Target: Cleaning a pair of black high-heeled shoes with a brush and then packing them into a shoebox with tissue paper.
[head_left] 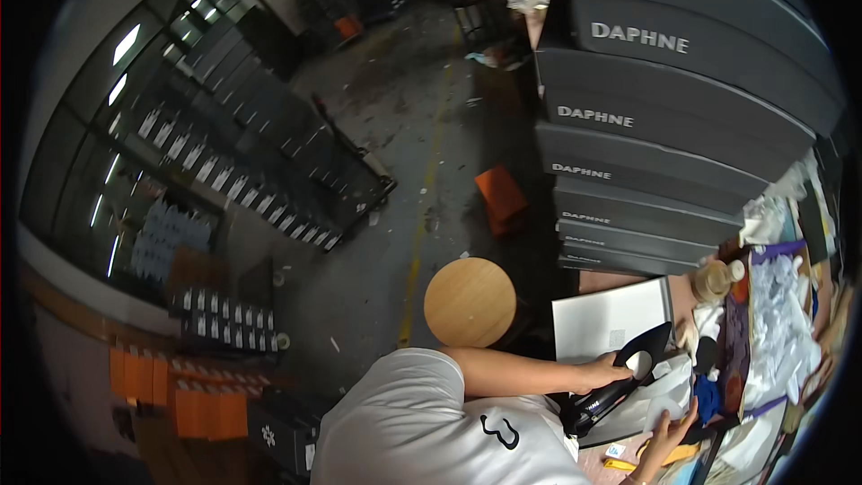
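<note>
My left hand (603,374) reaches across to the right and is closed on a black shoe (654,343). A pale rounded patch shows inside the shoe. Below it, my right hand (669,437) has its fingers apart, beside white tissue paper (639,415). Whether the fingertips touch the paper, I cannot tell. The paper lies in what looks like an open shoebox, mostly hidden by the shoe and paper. Just beyond the shoe is a white-faced box panel (603,314) with a dark edge.
Dark shoeboxes (664,139) stand in a tall stack behind the worktable. Crumpled white paper (781,332) fills a tray at the right. A round wooden stool (470,303) and an orange box (501,200) are on the floor. More boxes (260,126) are piled at the left.
</note>
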{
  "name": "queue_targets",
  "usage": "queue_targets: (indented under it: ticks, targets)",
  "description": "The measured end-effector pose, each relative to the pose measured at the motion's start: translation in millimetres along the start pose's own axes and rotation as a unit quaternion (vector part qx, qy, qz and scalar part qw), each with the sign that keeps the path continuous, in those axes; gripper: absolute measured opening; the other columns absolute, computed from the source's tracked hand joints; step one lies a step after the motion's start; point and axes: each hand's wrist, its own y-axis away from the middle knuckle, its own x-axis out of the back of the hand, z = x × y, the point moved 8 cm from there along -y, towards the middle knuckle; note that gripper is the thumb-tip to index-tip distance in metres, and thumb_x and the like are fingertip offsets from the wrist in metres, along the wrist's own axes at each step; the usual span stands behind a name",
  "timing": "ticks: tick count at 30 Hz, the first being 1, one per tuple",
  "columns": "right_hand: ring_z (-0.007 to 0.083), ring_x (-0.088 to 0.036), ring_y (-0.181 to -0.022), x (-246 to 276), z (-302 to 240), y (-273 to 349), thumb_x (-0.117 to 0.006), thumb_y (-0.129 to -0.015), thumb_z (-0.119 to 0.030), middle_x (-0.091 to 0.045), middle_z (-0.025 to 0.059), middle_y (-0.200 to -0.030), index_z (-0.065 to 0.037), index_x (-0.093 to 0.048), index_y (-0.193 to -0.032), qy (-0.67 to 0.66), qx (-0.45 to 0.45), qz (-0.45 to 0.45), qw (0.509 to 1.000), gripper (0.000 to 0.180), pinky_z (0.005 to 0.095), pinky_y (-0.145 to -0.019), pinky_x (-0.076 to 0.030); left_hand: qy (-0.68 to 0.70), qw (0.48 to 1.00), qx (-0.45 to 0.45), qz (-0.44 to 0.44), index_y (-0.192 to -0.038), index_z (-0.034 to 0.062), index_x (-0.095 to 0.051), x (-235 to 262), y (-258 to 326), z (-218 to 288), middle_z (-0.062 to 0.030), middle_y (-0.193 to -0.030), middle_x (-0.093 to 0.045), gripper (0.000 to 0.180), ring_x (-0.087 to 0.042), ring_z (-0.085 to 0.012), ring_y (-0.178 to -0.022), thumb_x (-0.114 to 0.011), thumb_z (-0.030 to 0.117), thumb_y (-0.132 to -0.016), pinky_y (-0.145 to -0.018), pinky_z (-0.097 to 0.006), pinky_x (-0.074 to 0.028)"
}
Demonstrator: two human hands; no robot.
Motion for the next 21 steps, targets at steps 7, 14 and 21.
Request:
queue_targets:
  ticks: [7, 14, 21]
  targets:
    - [0.0155, -0.058, -0.104, -102, -76, 35, -0.044, -0.092, -0.004, -0.059, 0.0132, -0.120, 0.001, -0.045, -0.135, -0.345, -0.112, -0.242, 0.900, 0.044, 0.0275, -0.090, -0.046, -0.159, 0.979, -0.107, 0.069, -0.126, -0.0003, -0.046, 32, 3, -14, -0.0140, -0.107, -0.058, 0.046, -0.054, -0.0208, -0.100, -0.059, 0.019, -0.087, -0.086, -0.031, -0.044]
    - [0.0206, -0.055, -0.106, -90, -57, 34, -0.059, -0.089, 0.001, -0.053, 0.0110, -0.121, 0.001, -0.058, -0.111, 0.040, 0.107, -0.130, 0.985, 0.022, 0.0322, -0.092, -0.044, -0.089, 0.990, -0.100, 0.035, -0.130, -0.0011, -0.044, 21, 7, -1, -0.0155, -0.118, -0.057, 0.052, -0.053, -0.0217, -0.108, -0.061, 0.024, -0.088, -0.091, -0.033, -0.044]
    - [0.0283, -0.060, -0.080, -122, -123, 46, -0.063, -0.073, 0.010, -0.058, 0.0136, -0.091, -0.001, -0.063, -0.097, 0.278, 0.119, -0.057, 0.951, 0.026, 0.0384, -0.073, -0.049, 0.118, 0.991, 0.036, -0.043, -0.122, 0.0095, -0.055, 18, -8, -29, -0.0078, -0.116, -0.061, 0.042, -0.056, -0.0201, -0.106, -0.044, 0.041, -0.096, -0.093, -0.037, -0.045]
